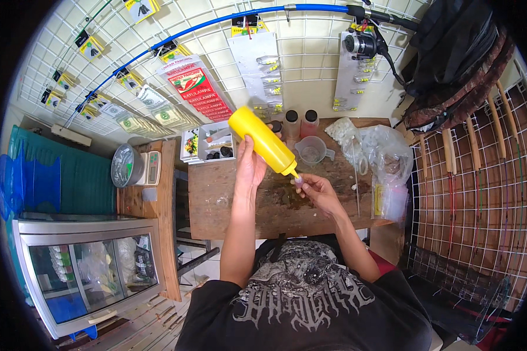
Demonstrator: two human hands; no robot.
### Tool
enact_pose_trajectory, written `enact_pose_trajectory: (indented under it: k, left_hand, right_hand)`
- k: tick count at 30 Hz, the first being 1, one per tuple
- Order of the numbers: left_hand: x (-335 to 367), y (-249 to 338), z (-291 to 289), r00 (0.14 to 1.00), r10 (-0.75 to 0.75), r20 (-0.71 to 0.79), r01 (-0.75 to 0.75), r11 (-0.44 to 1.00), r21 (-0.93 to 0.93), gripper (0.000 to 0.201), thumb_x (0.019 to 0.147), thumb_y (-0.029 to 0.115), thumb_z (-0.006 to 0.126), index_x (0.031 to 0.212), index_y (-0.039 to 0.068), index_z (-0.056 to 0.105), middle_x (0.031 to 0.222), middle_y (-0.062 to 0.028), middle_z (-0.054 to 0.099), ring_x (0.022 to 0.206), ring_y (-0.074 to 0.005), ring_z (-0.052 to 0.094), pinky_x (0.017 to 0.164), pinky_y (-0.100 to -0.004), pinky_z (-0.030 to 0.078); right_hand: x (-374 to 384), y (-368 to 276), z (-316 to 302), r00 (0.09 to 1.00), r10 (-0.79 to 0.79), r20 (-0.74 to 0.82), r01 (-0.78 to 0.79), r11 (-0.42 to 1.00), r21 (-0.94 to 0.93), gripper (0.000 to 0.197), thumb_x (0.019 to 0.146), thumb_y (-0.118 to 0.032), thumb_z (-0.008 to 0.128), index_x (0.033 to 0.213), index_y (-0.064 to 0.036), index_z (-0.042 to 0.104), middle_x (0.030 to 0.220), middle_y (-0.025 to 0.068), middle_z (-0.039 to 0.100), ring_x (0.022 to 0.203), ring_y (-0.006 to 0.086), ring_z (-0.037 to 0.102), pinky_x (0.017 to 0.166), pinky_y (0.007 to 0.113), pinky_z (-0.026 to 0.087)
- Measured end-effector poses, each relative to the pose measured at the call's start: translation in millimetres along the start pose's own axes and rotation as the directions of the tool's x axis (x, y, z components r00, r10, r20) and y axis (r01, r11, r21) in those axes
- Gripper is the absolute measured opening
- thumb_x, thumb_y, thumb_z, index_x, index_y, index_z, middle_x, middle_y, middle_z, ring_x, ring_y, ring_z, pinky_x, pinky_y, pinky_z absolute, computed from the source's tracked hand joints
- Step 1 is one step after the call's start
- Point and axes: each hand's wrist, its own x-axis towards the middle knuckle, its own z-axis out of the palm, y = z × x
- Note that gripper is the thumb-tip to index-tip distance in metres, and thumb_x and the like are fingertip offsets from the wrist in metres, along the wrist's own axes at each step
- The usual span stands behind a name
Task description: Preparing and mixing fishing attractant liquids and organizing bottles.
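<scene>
While the left hand held the yellow squeeze bottle around its mid-body, tilted nozzle-down above the wooden table, the right hand pinched a small pinkish object, exact kind unclear, btwn thumb & fingers at the nozzle tip; whether the tip sat inside it or merely against it could not be told. Fill level did not show through the btl. wall, so wt. was a judgement only: prob. light to moderate. The body looked like soft plastic, i.e. apt to give under pressure & perhaps slick if wet; best hold was prob. mid-body, w/ light, even force, clear of the narrow nozzle. The small object seemed v. light & easily dropped, so a fingertip pinch suited it. A clear measuring jug stood near the btl.
</scene>
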Motion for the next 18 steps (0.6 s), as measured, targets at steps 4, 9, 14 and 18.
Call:
enact_pose_trajectory:
  k: [4,9,14,18]
  left_hand:
    - [-16,-14,-32,0.980,-0.021,-0.198,0.003,0.996,-0.093,0.053,0.102,0.046,0.052,0.137,0.007,0.045,0.124,-0.0139,0.062,0.112,-0.0307,0.064,0.095,-0.0508,0.055]
    - [-28,-37,-87,0.845,-0.187,-0.501,-0.003,0.936,-0.353,0.053,0.100,0.053,0.052,0.133,0.012,0.052,0.118,-0.0064,0.067,0.108,-0.0235,0.066,0.095,-0.0436,0.055]
    - [-20,-40,-158,0.552,-0.474,-0.686,-0.030,0.811,-0.584,0.039,0.099,0.043,0.055,0.112,0.008,0.066,0.112,-0.0065,0.071,0.105,-0.0239,0.068,0.087,-0.0429,0.060]
    - [-47,-23,-271,0.591,-0.506,-0.628,-0.247,0.628,-0.738,0.041,0.092,0.040,0.064,0.113,0.005,0.064,0.107,-0.0150,0.065,0.097,-0.0306,0.065,0.079,-0.0410,0.064]
  right_hand:
    - [2,6,3,1.000,0.001,0.030,-0.002,1.000,0.028,0.030,0.102,-0.011,0.060,0.130,0.0011,0.062,0.095,0.0020,0.067,0.078,0.0083,0.054,0.072,0.022,0.045]
    - [3,7,6,0.999,0.039,0.039,-0.041,0.997,0.067,0.030,0.101,-0.010,0.061,0.129,0.0005,0.062,0.100,0.0017,0.066,0.082,0.0086,0.054,0.074,0.023,0.046]
    - [-7,5,-6,1.000,0.011,0.021,-0.014,0.987,0.161,0.031,0.101,-0.009,0.060,0.130,-0.0004,0.061,0.106,0.0025,0.066,0.086,0.0094,0.057,0.075,0.024,0.047]
    - [-14,-1,7,1.000,-0.010,0.023,0.003,0.957,0.291,0.028,0.100,-0.006,0.059,0.128,-0.0019,0.060,0.111,0.0034,0.066,0.089,0.0101,0.059,0.076,0.025,0.048]
